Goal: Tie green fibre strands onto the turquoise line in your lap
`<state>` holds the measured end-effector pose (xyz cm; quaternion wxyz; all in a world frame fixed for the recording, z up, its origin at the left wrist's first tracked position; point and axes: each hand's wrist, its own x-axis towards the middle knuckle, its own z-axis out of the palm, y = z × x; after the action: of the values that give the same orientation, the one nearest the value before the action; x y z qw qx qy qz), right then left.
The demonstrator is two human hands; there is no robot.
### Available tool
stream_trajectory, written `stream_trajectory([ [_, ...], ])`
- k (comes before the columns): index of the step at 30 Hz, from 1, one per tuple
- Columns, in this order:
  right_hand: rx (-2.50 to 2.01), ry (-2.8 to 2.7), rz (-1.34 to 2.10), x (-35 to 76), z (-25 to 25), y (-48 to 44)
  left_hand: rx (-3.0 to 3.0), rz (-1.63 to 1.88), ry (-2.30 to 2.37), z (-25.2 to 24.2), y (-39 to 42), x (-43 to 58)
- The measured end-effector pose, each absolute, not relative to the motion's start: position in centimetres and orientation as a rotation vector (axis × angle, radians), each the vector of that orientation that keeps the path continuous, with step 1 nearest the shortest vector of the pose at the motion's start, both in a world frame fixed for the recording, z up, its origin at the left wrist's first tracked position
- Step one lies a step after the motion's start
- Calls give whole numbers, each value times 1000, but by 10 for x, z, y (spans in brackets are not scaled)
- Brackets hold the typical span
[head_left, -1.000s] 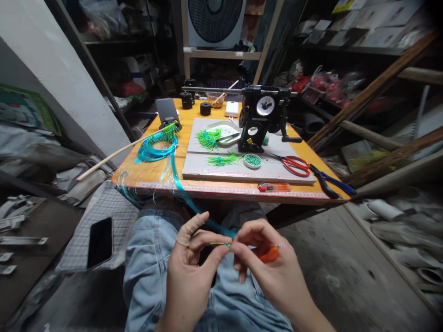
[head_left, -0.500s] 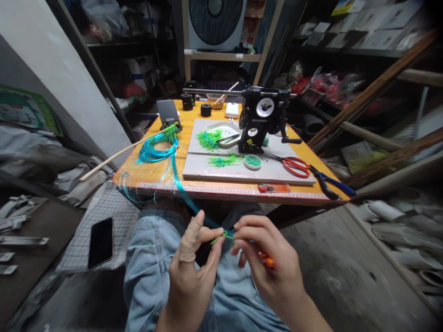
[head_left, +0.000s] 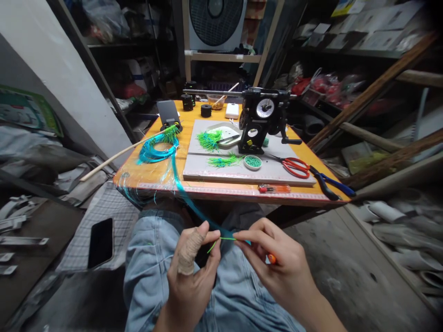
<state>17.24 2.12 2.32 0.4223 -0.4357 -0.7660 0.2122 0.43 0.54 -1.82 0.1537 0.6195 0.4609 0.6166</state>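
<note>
Over my lap, my left hand (head_left: 192,272), its forefinger wrapped in tan tape, pinches one end of a thin green strand (head_left: 221,240). My right hand (head_left: 277,267) pinches the strand's other end and has a small orange tool (head_left: 272,258) tucked in its palm. A teal-blue cord (head_left: 180,184) runs from a coil (head_left: 155,151) on the orange table (head_left: 152,173) down to my hands. Bundles of green strands (head_left: 209,138) lie on the grey board (head_left: 277,170).
A black winding machine with a dial (head_left: 261,117), a dish of green beads (head_left: 253,161), red scissors (head_left: 296,166), blue-handled pliers (head_left: 330,183) and an orange lighter (head_left: 275,188) sit on the table. A dark phone (head_left: 100,242) lies on cloth at my left. Shelves and timber crowd the room.
Both hands stayed together over my lap; the green strand is now drawn out straight between the fingertips, and the orange tool has slipped deeper into my right palm.
</note>
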Motion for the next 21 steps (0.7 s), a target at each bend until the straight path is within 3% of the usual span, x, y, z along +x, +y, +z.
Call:
stream_trajectory([
  [5,-1074,-1912,310,181,25,20,1483,1581,1175,-15,6,0],
  [11,-1028,-1932,291,188,22,15,1114,1244,790,-2,8,-10],
  [21,-1028,-1976,298,191,23,14,1136,1272,1020,6,13,-4],
])
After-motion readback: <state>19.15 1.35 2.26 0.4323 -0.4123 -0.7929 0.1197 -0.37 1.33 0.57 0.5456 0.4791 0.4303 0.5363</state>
